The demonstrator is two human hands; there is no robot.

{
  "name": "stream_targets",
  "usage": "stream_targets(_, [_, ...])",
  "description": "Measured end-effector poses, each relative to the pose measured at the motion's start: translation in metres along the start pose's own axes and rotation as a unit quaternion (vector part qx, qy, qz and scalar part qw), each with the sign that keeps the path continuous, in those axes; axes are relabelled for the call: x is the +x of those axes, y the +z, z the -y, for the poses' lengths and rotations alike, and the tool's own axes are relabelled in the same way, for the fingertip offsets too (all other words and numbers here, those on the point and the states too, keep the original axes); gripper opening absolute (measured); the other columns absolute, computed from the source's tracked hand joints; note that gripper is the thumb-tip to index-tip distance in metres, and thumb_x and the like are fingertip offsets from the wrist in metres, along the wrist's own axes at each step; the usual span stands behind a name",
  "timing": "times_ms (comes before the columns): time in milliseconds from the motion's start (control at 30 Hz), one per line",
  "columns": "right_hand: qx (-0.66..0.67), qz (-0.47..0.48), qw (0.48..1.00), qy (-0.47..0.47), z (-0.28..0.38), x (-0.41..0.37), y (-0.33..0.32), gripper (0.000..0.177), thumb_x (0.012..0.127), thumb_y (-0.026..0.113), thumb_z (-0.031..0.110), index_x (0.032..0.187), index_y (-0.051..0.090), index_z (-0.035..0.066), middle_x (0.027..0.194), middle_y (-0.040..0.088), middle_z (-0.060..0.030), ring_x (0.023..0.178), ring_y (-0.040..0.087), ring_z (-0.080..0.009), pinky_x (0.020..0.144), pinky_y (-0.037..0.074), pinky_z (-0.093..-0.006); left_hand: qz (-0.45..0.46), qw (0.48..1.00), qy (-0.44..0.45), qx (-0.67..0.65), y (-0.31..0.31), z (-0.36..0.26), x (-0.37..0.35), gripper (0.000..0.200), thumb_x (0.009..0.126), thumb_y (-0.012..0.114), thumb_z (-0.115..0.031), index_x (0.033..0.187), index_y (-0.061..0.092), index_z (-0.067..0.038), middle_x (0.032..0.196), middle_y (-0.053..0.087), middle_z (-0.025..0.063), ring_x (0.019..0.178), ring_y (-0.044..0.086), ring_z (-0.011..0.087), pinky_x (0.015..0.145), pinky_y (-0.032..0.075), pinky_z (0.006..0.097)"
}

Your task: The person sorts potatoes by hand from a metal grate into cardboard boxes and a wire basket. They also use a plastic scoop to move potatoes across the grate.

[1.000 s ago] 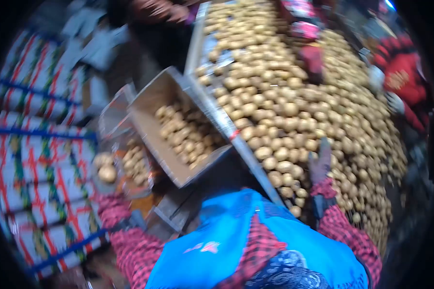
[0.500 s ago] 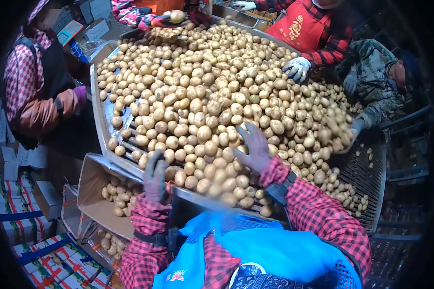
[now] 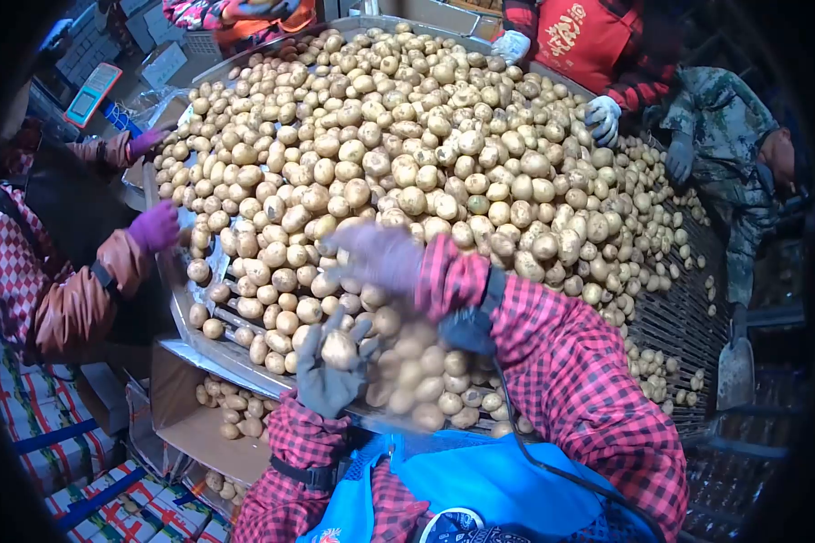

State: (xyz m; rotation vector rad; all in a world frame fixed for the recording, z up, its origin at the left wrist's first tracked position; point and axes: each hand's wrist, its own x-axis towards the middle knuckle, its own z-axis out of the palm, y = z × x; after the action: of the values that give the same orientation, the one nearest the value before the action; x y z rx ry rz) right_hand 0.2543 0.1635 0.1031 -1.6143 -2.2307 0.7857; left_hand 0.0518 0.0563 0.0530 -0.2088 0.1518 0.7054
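Note:
A broad heap of potatoes [image 3: 407, 172] covers the metal sorting table [image 3: 177, 299]. Low in the middle, my gloved left hand [image 3: 330, 376] is turned palm up at the near edge, its fingers curled round one pale potato [image 3: 340, 349]. Just above and to the right of it, my right hand [image 3: 380, 256], in a purplish glove, reaches left across the potatoes. Motion smears its fingers, and whether it holds anything cannot be made out. Several potatoes below it are blurred too.
An open cardboard box [image 3: 186, 407] with potatoes stands below the table's left edge. Printed cartons [image 3: 36, 416] are stacked at the far left. Co-workers in gloves stand at the left, back and right. A slatted grate [image 3: 675, 317] and a shovel [image 3: 736, 371] are on the right.
My left hand has turned palm up and holds a potato. My right hand has swung left across the heap. The left co-worker's hands have come to the table; the shovel now hangs beside the grate.

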Motion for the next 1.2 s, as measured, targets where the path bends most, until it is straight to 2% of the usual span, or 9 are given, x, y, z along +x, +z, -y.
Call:
stream_targets(67, [-0.320, 0.035, 0.947, -0.012, -0.043, 0.045, -0.033, 0.030, 0.089, 0.060, 0.036, 0.099, 0.072, 0.010, 0.105, 0.069, -0.0123, 0.097, 0.066, -0.0302, 0.080, 0.055, -0.0418, -0.021, 0.999, -0.009, -0.023, -0.011, 0.002, -0.009, 0.048, 0.099, 0.048, -0.037, 0.137, 0.045, -0.010, 0.117, 0.062, 0.0162, 0.101, 0.062, 0.0338, 0.086, 0.054, 0.0366])
stream_targets(133, [-0.351, 0.106, 0.918, 0.151, -0.109, 0.088, -0.044, 0.028, 0.083, 0.060, 0.027, 0.096, 0.074, 0.007, 0.095, 0.071, -0.0165, 0.086, 0.070, -0.0309, 0.073, 0.056, -0.0453, -0.054, 0.998, -0.009, 0.006, -0.012, 0.002, -0.017, 0.045, 0.098, 0.049, -0.035, 0.134, 0.047, -0.008, 0.114, 0.062, 0.0149, 0.098, 0.062, 0.0308, 0.088, 0.053, 0.0379])
stream_targets(467, [-0.312, 0.103, 0.923, 0.198, -0.099, 0.096, -0.042, 0.043, 0.076, 0.066, 0.043, 0.102, 0.072, 0.010, 0.105, 0.070, -0.0134, 0.098, 0.066, -0.0302, 0.084, 0.053, -0.0402, -0.075, 0.976, 0.192, 0.071, 0.004, 0.026, -0.061, 0.056, 0.100, 0.049, -0.030, 0.146, 0.030, -0.004, 0.148, 0.033, 0.0222, 0.138, 0.030, 0.0387, 0.116, 0.028, 0.0490])
stream_targets(667, [-0.247, 0.061, 0.955, 0.152, -0.105, 0.061, -0.035, 0.069, 0.070, 0.076, 0.049, 0.120, 0.060, 0.005, 0.124, 0.059, -0.0170, 0.113, 0.059, -0.0271, 0.099, 0.045, -0.0373, -0.065, 0.971, 0.210, 0.099, -0.021, 0.034, -0.083, 0.044, 0.100, 0.045, -0.018, 0.141, 0.040, -0.003, 0.125, 0.056, 0.0181, 0.108, 0.059, 0.0274, 0.087, 0.050, 0.0335])
stream_targets(800, [0.359, -0.057, 0.931, 0.041, -0.063, 0.002, -0.017, 0.052, 0.083, 0.068, 0.018, 0.131, 0.054, 0.004, 0.133, 0.055, -0.0132, 0.105, 0.062, -0.0227, 0.092, 0.050, -0.0344, -0.052, 0.986, 0.152, 0.034, -0.023, 0.027, -0.082, 0.029, 0.092, 0.059, -0.014, 0.117, 0.058, 0.000, 0.099, 0.066, 0.0132, 0.094, 0.065, 0.0264, 0.072, 0.055, 0.0288])
stream_targets(933, [0.791, -0.056, 0.609, -0.015, -0.006, -0.056, 0.041, 0.048, 0.093, 0.058, 0.016, 0.136, 0.045, -0.002, 0.138, 0.047, -0.0165, 0.119, 0.054, -0.0299, 0.105, 0.041, -0.0432, -0.128, 0.967, 0.147, 0.166, -0.023, 0.029, -0.080, 0.030, 0.091, 0.058, -0.014, 0.116, 0.054, 0.002, 0.106, 0.062, 0.0126, 0.090, 0.062, 0.0206, 0.077, 0.053, 0.0271])
stream_targets(1033, [0.909, 0.110, 0.400, 0.035, 0.032, -0.070, 0.048, 0.061, 0.101, 0.041, 0.041, 0.140, 0.037, -0.005, 0.135, 0.047, -0.0238, 0.124, 0.048, -0.0383, 0.110, 0.035, -0.0484, -0.130, 0.939, 0.155, 0.279, -0.005, 0.037, -0.078, 0.040, 0.093, 0.057, -0.017, 0.128, 0.050, 0.001, 0.118, 0.060, 0.0147, 0.090, 0.062, 0.0177, 0.077, 0.051, 0.0254])
stream_targets(1167, [0.889, 0.139, 0.434, 0.049, 0.036, -0.083, 0.077, 0.067, 0.100, 0.038, 0.049, 0.142, 0.034, -0.003, 0.137, 0.046, -0.0203, 0.124, 0.049, -0.0331, 0.110, 0.036, -0.0458, -0.128, 0.878, 0.127, 0.444, -0.011, 0.033, -0.076, 0.054, 0.095, 0.055, -0.023, 0.143, 0.037, -0.005, 0.132, 0.049, 0.0167, 0.111, 0.051, 0.0233, 0.090, 0.045, 0.0331])
stream_targets(1200, [0.818, 0.096, 0.566, 0.027, 0.037, -0.086, 0.085, 0.068, 0.100, 0.038, 0.051, 0.142, 0.034, -0.002, 0.139, 0.045, -0.0186, 0.127, 0.047, -0.0303, 0.111, 0.035, -0.0445, -0.126, 0.889, 0.121, 0.424, -0.005, 0.036, -0.075, 0.051, 0.096, 0.055, -0.023, 0.141, 0.040, -0.003, 0.137, 0.045, 0.0175, 0.122, 0.046, 0.0259, 0.099, 0.040, 0.0354])
